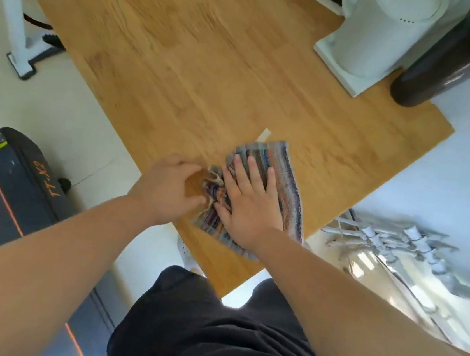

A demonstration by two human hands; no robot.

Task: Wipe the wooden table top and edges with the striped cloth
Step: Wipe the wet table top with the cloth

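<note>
We have the multicoloured striped cloth [270, 187] on the light wooden tabletop [205, 72] near its close corner, right hand [246, 205] flat on top, left hand [168, 190] pinching its bunched left edge, bare wood stretching beyond.

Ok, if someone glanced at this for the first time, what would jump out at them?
First, the two hands at the near corner of the wooden table: the right hand pressed flat on the striped cloth, the left hand at its bunched edge. Next, the white appliance and the dark cylinder standing at the table's far right.
</note>
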